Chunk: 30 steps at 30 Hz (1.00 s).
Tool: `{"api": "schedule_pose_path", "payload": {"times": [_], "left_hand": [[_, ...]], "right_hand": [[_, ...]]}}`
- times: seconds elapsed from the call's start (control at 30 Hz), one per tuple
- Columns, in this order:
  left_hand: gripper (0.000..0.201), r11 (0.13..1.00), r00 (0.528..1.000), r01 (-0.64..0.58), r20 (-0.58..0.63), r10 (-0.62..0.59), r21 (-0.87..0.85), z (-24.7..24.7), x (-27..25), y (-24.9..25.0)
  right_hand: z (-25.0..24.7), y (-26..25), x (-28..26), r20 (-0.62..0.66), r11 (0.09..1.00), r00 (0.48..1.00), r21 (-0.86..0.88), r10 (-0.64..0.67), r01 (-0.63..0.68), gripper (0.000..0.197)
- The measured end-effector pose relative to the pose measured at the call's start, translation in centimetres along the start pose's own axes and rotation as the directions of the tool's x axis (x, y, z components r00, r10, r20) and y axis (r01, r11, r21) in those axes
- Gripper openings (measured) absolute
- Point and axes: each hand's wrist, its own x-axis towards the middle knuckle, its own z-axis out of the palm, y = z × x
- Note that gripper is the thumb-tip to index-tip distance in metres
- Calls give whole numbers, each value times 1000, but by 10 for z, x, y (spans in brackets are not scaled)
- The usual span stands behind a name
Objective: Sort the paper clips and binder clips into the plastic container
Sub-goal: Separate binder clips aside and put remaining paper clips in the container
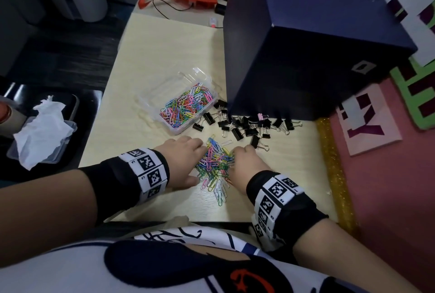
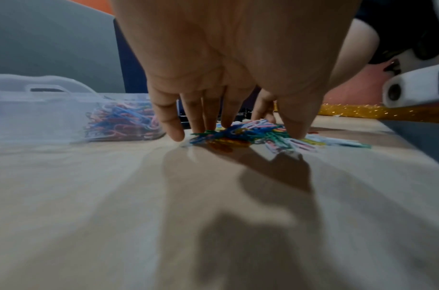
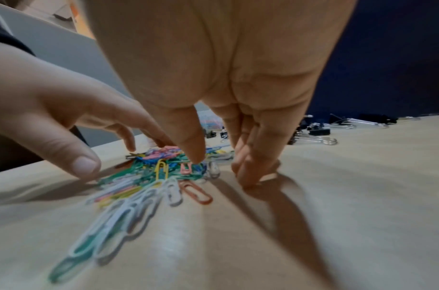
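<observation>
Both hands, left hand (image 1: 182, 151) and right hand (image 1: 244, 163), are cupping the light, slippery, tangling paper clips (image 1: 215, 163) with loosely spread fingers, the plastic container (image 1: 150, 104) lying at eleven o'clock.

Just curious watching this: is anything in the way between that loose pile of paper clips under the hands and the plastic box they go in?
Nothing visible. Bare table lies between the paper clip pile and the plastic container; the binder clips sit off to the right, and the container is open.
</observation>
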Motion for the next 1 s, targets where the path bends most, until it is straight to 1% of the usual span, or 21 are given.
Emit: {"api": "schedule_pose_path", "payload": {"times": [0.03, 0.07, 0.13, 0.17, 0.2, 0.23, 0.37, 0.43, 0.53, 0.6, 0.67, 0.73, 0.87, 1.0], "left_hand": [[86, 1000, 1000, -12, 8, 12, -5, 1, -1, 2], [93, 1000, 1000, -14, 19, 14, -11, 1, -1, 4], [104, 1000, 999, -5, 42, 5, -14, 0, 0, 8], [105, 1000, 999, 1, 48, 0, -14, -1, 1, 9], [103, 1000, 999, 6, 47, -5, -18, -1, 3, 9], [97, 1000, 999, 12, 39, -11, -27, -2, 6, 9], [66, 997, 999, 46, -9, -46, -64, -6, 12, 6], [55, 994, 998, 68, -11, -69, -89, -8, 14, 5], [44, 986, 995, 94, -5, -95, -140, -12, 16, 4], [38, 985, 996, 91, -8, -94, -146, -14, 16, 3], [33, 987, 996, 89, -12, -91, -133, -15, 17, 1], [31, 987, 996, 89, -12, -92, -131, -15, 17, 1], [26, 979, 995, 91, -14, -95, -183, -17, 16, -3], [21, 980, 995, 86, -32, -93, -179, -20, 16, -9]], "right_hand": [[1, -2, -2, 27, 1000, 999, 1, -17, 17, 51], [1, -3, -5, 63, 1000, 998, -13, -19, 20, 65], [2, -6, -10, 140, 997, 990, -76, 19, -9, 97], [2, -7, -12, 159, 995, 987, -102, 36, -20, 106], [3, -8, -14, 159, 994, 987, -112, 35, -17, 109], [4, -8, -13, 147, 995, 989, -100, 24, -10, 108], [5, -6, -4, 50, 998, 998, 61, -35, 32, 88], [3, -7, -1, 18, 990, 996, 115, -82, 80, 81], [2, -10, 3, -8, 976, 982, 106, -190, 190, 67], [3, -12, 5, -18, 971, 976, 92, -218, 219, 55], [3, -14, 8, -38, 972, 976, 92, -213, 215, 44], [3, -14, 10, -51, 973, 979, 106, -199, 203, 38], [-2, -12, 17, -85, 974, 979, 109, -188, 197, 34], [-11, -11, 23, -95, 984, 985, 86, -147, 155, 26]]}}
